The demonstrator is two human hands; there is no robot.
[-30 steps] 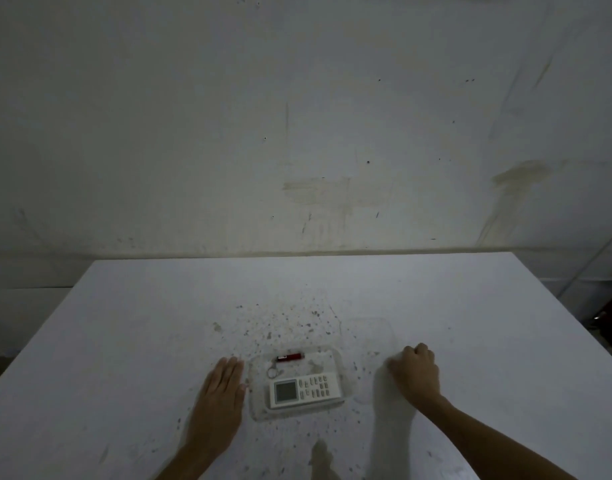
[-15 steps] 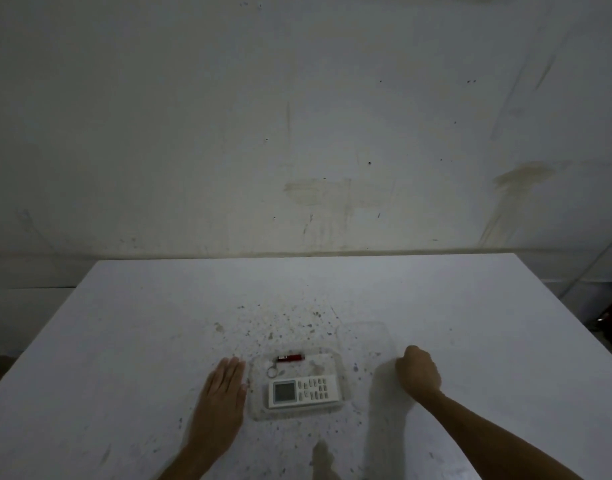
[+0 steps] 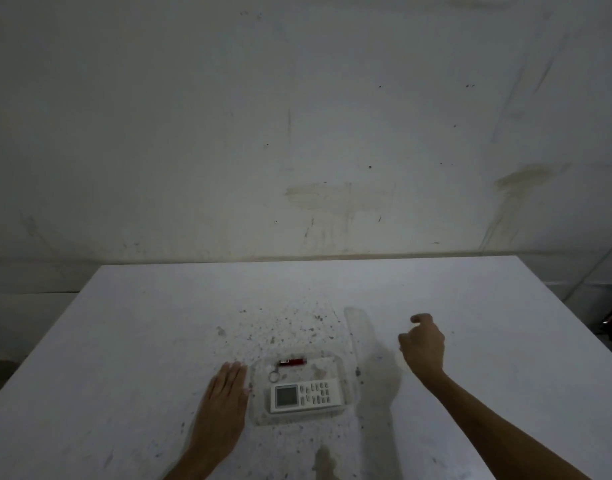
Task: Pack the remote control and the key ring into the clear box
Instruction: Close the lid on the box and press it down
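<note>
A white remote control (image 3: 306, 397) and a red key ring (image 3: 287, 364) lie inside an open clear box (image 3: 347, 370) on a speckled white table (image 3: 124, 341), seen from the head camera. The remote lies lengthwise across the near part of the box, screen toward the left; the key ring's red fob sits along the far wall, its metal loop just beyond the remote's left end. The person's left hand (image 3: 221, 403) lies flat on the table, fingers extended and together, its thumb edge touching or just beside the box's left wall and holding nothing. The right hand (image 3: 423, 345) hangs above the table to the right of the box, fingers loosely curled and apart from the box; whether they pinch anything cannot be told. A clear lid (image 3: 358, 329) stands tilted on edge between the box's far right corner and the right hand. A stained wall (image 3: 297, 133) rises behind the table.
</note>
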